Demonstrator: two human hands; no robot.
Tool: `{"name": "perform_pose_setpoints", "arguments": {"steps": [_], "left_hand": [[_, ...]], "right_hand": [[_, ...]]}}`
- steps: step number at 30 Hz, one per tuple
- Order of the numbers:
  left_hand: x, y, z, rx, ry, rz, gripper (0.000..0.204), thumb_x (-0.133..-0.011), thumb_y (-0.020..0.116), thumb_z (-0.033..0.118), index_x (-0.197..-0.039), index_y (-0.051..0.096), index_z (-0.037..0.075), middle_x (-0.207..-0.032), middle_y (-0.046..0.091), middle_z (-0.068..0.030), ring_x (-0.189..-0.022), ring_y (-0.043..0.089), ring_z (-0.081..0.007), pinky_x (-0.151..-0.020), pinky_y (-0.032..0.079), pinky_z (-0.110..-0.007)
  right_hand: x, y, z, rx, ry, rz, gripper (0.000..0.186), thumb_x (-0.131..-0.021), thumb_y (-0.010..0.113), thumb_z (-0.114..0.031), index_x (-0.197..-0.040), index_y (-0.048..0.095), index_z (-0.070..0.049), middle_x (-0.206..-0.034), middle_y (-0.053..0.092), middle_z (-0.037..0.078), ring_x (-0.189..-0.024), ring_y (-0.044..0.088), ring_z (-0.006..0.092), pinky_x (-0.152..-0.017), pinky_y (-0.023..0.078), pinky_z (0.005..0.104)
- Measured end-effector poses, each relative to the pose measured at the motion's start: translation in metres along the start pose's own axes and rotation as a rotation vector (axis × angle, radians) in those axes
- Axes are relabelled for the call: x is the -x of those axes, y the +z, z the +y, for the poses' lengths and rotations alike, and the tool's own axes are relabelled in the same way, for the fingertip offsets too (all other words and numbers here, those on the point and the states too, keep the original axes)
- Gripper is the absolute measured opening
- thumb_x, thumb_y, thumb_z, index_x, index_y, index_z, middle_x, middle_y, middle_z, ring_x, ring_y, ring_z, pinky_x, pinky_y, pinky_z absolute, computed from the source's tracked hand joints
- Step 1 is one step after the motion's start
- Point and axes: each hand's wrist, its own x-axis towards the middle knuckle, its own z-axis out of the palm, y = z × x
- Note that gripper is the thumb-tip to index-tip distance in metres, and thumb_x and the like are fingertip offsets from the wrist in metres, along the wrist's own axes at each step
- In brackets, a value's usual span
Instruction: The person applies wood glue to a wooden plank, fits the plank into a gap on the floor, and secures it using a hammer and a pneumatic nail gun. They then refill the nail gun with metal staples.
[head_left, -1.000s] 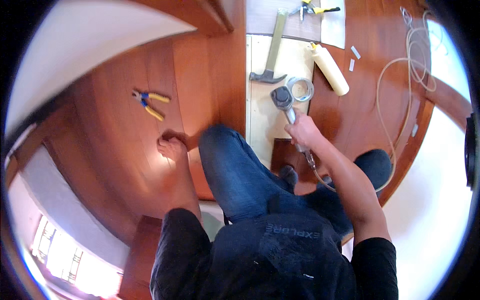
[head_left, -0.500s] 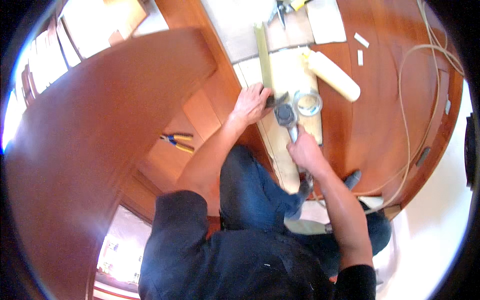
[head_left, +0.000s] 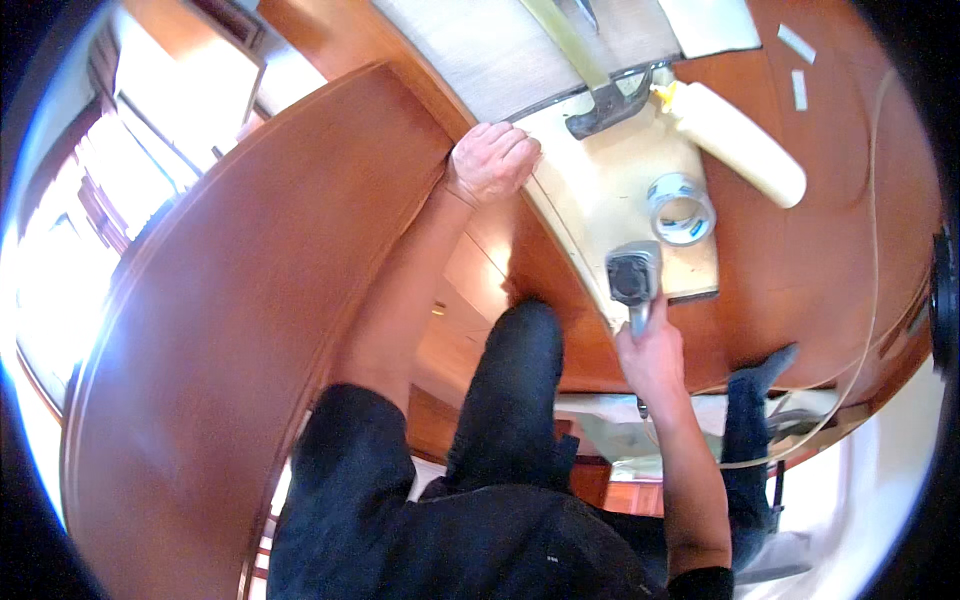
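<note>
My right hand [head_left: 655, 355] is wrapped round the handle of a silver air nail gun [head_left: 634, 275] with a black cap on its head. The gun is over the near end of a pale panel [head_left: 590, 195] set in the reddish wood. My left hand [head_left: 495, 160] is a closed fist resting at the panel's left edge; the inside of the fist is hidden. Beyond it a hammer [head_left: 605, 110] with a greenish handle lies on the panel, apart from both hands. A roll of clear tape [head_left: 682, 210] stands just past the gun.
A cream glue bottle [head_left: 745, 150] with a yellow tip lies right of the hammer. Two small white strips [head_left: 798, 90] are farther right. A thin hose [head_left: 872, 240] curves down the right side. A large curved brown wooden panel [head_left: 260, 270] rises on my left.
The view has shifted. My left hand has come away from the hammer head to the panel's edge. The nail gun has moved nearer me, away from the hammer and tape.
</note>
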Motion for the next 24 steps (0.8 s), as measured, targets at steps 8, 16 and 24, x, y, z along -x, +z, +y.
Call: {"name": "perform_pose_setpoints", "arguments": {"steps": [8, 16, 24], "left_hand": [[-0.001, 0.009, -0.005, -0.006, 0.003, 0.134, 0.009, -0.079, 0.070, 0.013, -0.082, 0.061, 0.014, -0.073, 0.057, -0.0016, -0.069, 0.060, -0.0202, -0.061, 0.046, -0.034], [-0.007, 0.011, 0.000, 0.037, -0.134, 0.047, 0.006, -0.082, 0.069, 0.015, -0.083, 0.063, 0.015, -0.074, 0.061, -0.0010, -0.070, 0.062, -0.0221, -0.064, 0.048, -0.035], [-0.008, 0.011, -0.001, -0.063, -0.083, -0.014, 0.008, -0.084, 0.067, 0.020, -0.081, 0.061, 0.016, -0.073, 0.059, 0.0011, -0.070, 0.060, -0.0190, -0.063, 0.046, -0.034]], "right_hand": [[0.023, 0.057, -0.029, -1.515, 0.005, -0.114, 0.041, -0.089, 0.065, -0.007, -0.125, 0.044, -0.004, -0.087, 0.059, 0.009, -0.066, 0.063, 0.0181, -0.065, 0.060, 0.0365], [-0.002, 0.120, -0.084, -1.710, -0.170, -0.105, 0.065, -0.091, 0.058, -0.001, -0.151, 0.032, -0.003, -0.163, 0.029, 0.015, -0.082, 0.066, 0.0163, -0.073, 0.059, 0.0331], [-0.002, 0.130, -0.084, -1.690, -0.111, -0.084, 0.064, -0.091, 0.056, 0.002, -0.150, 0.031, -0.003, -0.162, 0.030, 0.014, -0.072, 0.063, 0.0141, -0.069, 0.058, 0.0337]]}}
